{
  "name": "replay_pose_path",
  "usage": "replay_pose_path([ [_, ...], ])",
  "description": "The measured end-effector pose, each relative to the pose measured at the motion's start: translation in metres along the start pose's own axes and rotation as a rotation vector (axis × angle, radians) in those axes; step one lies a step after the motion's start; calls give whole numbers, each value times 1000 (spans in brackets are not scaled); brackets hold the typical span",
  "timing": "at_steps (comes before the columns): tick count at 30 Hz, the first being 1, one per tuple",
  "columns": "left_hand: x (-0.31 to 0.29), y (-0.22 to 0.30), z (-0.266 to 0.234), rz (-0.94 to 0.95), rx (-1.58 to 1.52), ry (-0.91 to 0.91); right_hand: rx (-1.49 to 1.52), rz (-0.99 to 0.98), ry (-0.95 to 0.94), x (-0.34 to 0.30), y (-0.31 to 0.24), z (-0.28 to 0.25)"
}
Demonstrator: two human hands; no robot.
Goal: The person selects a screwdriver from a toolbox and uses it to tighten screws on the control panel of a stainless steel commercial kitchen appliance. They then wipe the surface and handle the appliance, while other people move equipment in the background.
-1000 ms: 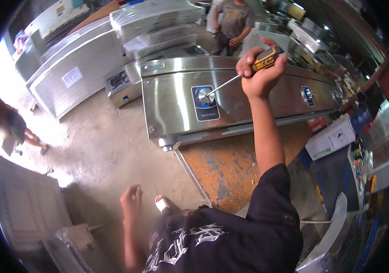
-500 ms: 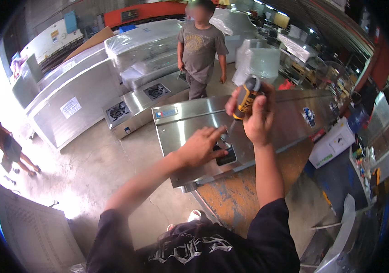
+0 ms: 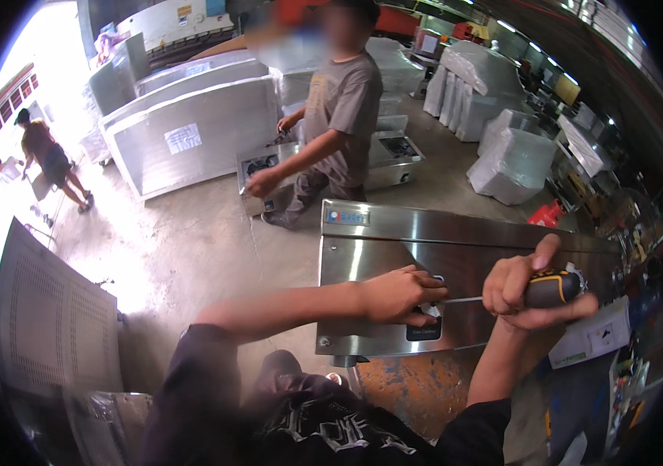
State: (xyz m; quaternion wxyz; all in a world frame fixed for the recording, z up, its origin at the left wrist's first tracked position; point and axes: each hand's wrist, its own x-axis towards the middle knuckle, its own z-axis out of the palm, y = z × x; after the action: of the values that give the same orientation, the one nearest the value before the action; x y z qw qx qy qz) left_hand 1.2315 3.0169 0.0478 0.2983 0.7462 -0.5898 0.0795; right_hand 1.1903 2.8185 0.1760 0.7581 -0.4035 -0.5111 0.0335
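My right hand (image 3: pixel 512 289) is closed around the black and yellow handle of a screwdriver (image 3: pixel 553 287). Its thin shaft lies nearly level and points left toward my other hand. The tip is hidden by or close to my left fingers. My left hand (image 3: pixel 400 297) reaches over a stainless steel panel (image 3: pixel 378 260), its fingers curled around a silvery knob (image 3: pixel 430 311). That knob sits on a small black plate (image 3: pixel 424 331) fixed to the panel. A coloured label (image 3: pixel 347 217) marks the panel's far left corner.
Under the panel stands a worn orange surface (image 3: pixel 409 388). A person in a grey shirt (image 3: pixel 339 116) walks beyond it, near a low steel stove (image 3: pixel 397 147). Wrapped metal units (image 3: pixel 199 128) stand behind. A white box (image 3: pixel 591 338) lies at right; a perforated metal panel (image 3: pixel 52 311) stands left.
The screwdriver has swung from steeply tilted to nearly level, with my right hand farther right and lower. My left hand stays at the knob. The grey-shirted person now strides leftward, and my view has shifted.
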Motion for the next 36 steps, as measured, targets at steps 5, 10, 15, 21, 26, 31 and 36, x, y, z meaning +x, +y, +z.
replay_pose_path([
  [5, -1, -12, -2, 58, -24, -43, -274, -50, 217, -8, 3, 6],
  [10, -9, -15, -1, 66, -27, -10, -419, -91, 479, -9, 0, 17],
  [15, -11, -16, -2, 37, -31, -17, 208, -15, -162, 17, 2, 7],
  [21, -13, -15, 0, 9, -116, -15, 179, -32, -12, 20, 4, -6],
  [26, -11, -16, 7, 39, -143, 89, -391, -333, 365, 5, -1, -19],
  [31, -11, -15, 7, 30, -168, 100, 6, -61, -123, 11, -3, -29],
  [36, -13, -12, 1, 46, -169, 78, -93, -133, 59, 10, 14, -12],
])
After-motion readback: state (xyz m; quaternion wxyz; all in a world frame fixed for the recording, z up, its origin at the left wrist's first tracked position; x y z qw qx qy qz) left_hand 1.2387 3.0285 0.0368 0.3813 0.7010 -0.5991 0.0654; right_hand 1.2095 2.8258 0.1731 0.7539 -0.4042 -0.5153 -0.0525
